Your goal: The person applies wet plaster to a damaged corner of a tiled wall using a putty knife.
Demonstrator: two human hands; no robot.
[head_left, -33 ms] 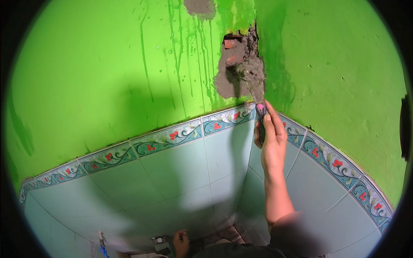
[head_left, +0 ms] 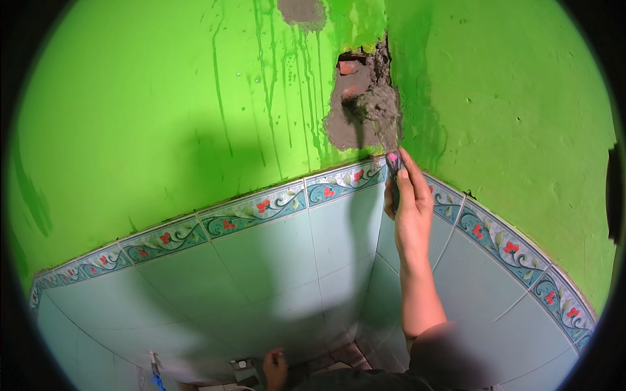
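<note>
My right hand (head_left: 412, 212) is closed round the dark handle of a trowel (head_left: 394, 163), which has a pink spot near its neck. The trowel points up into the wall corner, its blade mostly hidden under a lump of wet grey mortar (head_left: 380, 107). That lump lies over a broken-out patch of wall (head_left: 345, 124), smeared with mortar. Bits of red brick (head_left: 349, 67) show in its upper part. Low in the picture, my left hand (head_left: 275, 370) hangs with loosely bent fingers, and I see nothing in it.
Green painted walls meet at the corner, above a flowered tile border (head_left: 261, 207) and pale blue-green tiles (head_left: 254, 260). Another mortar patch (head_left: 303, 13) sits higher up. A tap-like fitting with blue on it (head_left: 155, 371) is at the lower left. A dark object (head_left: 614, 195) stands at the right edge.
My right hand and the trowel have shifted very slightly up and left, and the mortar lump with them. The left hand is where it was.
</note>
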